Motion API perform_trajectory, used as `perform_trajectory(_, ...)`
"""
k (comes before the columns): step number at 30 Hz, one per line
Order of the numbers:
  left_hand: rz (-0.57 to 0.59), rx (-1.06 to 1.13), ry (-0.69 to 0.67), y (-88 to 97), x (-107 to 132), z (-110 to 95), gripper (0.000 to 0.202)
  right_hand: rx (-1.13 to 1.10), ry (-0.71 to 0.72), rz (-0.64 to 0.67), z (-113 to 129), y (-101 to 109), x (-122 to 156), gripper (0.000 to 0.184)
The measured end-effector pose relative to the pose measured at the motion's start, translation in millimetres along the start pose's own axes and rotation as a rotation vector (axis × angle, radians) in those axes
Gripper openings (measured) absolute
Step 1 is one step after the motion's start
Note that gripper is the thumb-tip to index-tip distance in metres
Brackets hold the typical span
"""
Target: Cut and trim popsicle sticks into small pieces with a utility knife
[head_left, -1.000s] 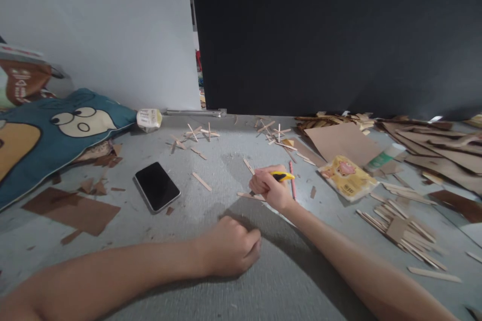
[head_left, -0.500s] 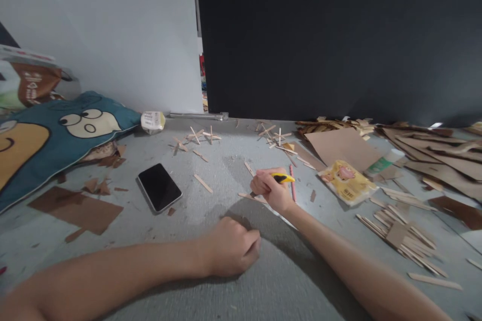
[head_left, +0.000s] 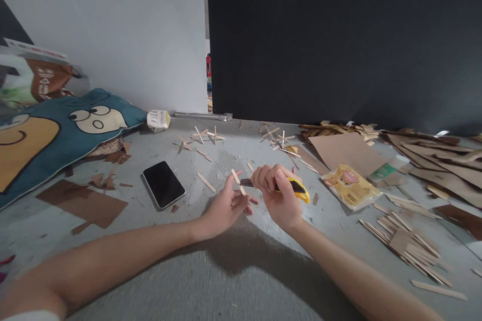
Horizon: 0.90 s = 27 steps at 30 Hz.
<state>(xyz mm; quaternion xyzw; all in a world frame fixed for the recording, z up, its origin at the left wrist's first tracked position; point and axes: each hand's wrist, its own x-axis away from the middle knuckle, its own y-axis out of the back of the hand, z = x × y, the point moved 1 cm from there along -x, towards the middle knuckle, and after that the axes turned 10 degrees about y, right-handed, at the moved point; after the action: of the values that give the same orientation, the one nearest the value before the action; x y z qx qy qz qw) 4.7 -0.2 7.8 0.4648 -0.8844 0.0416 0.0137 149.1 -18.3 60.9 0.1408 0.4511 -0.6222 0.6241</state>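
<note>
My right hand [head_left: 279, 195] is wrapped round a yellow and black utility knife [head_left: 300, 190], its dark blade pointing left. In front of the blade, my left hand [head_left: 228, 206] pinches a short wooden craft stick [head_left: 236, 177] between thumb and fingers. The blade tip meets or nearly meets the stick; I cannot tell whether it touches. Both hands are raised a little above the grey surface [head_left: 241, 286]. Another loose craft stick [head_left: 206, 182] lies to the left of my left hand.
A black phone [head_left: 163, 185] and brown cardboard [head_left: 83, 203] lie at left, near a blue cartoon pillow [head_left: 94, 120]. Crossed stick pieces [head_left: 205, 135] stand farther back. At right are a yellow packet [head_left: 351, 185], a glue stick [head_left: 389, 168] and a craft stick pile [head_left: 406, 241].
My left hand has gone from a loose fist nearer me to holding a craft stick farther forward. My right hand has turned the knife, bringing its blade to the stick.
</note>
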Motion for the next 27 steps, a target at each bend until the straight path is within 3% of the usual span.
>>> perform_trajectory(4,0.015,0.016,0.007,5.2,-7,3,0.080,0.326,0.020,0.092,0,8,3,0.050)
perform_trajectory(8,0.003,0.000,0.022,7.7,-11,3,0.076,0.726,0.050,0.279,11,19,2,0.048)
perform_trajectory(14,0.002,-0.059,0.079,5.8,-6,0,0.054,0.842,0.032,0.414,29,29,15,0.024)
perform_trajectory(21,0.061,-0.069,0.103,5.2,-6,0,0.044,0.946,0.133,0.335,23,32,49,0.028)
perform_trajectory(27,0.061,-0.161,0.104,5.6,-7,5,0.031,0.902,0.148,0.335,18,30,55,0.032)
